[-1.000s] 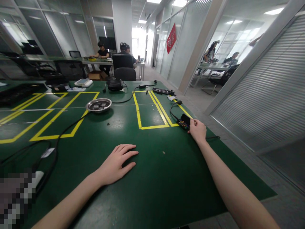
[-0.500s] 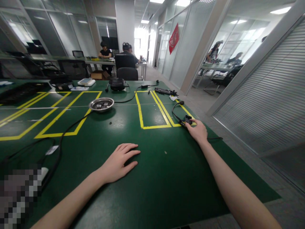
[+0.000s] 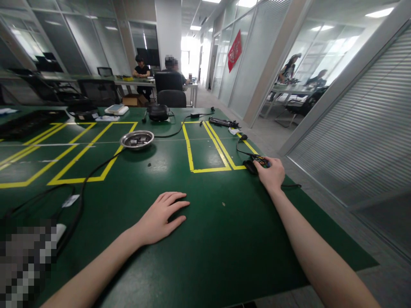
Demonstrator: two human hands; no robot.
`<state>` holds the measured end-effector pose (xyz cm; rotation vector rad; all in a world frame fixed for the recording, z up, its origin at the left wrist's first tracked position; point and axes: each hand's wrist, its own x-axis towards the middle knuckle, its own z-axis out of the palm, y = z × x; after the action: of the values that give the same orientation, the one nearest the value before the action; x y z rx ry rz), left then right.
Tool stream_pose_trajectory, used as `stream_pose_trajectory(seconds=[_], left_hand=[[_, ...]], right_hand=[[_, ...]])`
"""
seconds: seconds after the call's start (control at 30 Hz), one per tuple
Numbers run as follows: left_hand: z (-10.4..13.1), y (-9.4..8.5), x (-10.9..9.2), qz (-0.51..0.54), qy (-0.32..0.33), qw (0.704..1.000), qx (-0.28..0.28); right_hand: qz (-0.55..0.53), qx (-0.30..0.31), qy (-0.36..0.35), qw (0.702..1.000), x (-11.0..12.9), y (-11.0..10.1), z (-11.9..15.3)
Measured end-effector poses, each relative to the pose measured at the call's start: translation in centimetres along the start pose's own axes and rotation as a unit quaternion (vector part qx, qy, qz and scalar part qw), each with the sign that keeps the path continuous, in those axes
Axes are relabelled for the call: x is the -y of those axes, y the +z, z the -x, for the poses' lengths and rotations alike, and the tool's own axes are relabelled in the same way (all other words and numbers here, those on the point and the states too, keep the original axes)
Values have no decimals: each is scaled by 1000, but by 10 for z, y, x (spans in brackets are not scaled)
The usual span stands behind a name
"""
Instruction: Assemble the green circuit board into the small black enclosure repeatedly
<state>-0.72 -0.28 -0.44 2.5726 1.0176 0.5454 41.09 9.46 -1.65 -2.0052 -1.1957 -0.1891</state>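
Black device (image 3: 263,161) with yellow markings, black cable (image 3: 238,147), gripped in right hand (image 3: 272,173), left hand (image 3: 160,218) loosely spread

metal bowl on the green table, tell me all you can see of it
The metal bowl is round, shallow and shiny silver, with a bright rim. It sits upright on the green table, overlapping one side of a yellow tape outline, and holds metal pieces too small to identify. Black cable shows left and right of it; the stretch between is hidden. The left hand and right hand are apart from it.
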Motion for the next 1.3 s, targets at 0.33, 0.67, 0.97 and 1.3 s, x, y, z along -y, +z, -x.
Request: stream_pose_trajectory(seconds=[0.33, 0.67, 0.97, 1.3], left_hand=[[0, 0, 0, -2, 0, 1000, -3], [1, -4, -10, 10, 29, 998, -56], [-2, -8, -15, 46, 31, 998, -18], [2, -2, -12, -41, -14, 999, -10]], right_hand=[[31, 143, -56, 988, 10, 1, 17], [-296, 445, -454, 713, 104, -24, 144], [-304, 394, -508, 703, 102, -28, 142], [-199, 329, -429, 817, 95, -22, 120]])
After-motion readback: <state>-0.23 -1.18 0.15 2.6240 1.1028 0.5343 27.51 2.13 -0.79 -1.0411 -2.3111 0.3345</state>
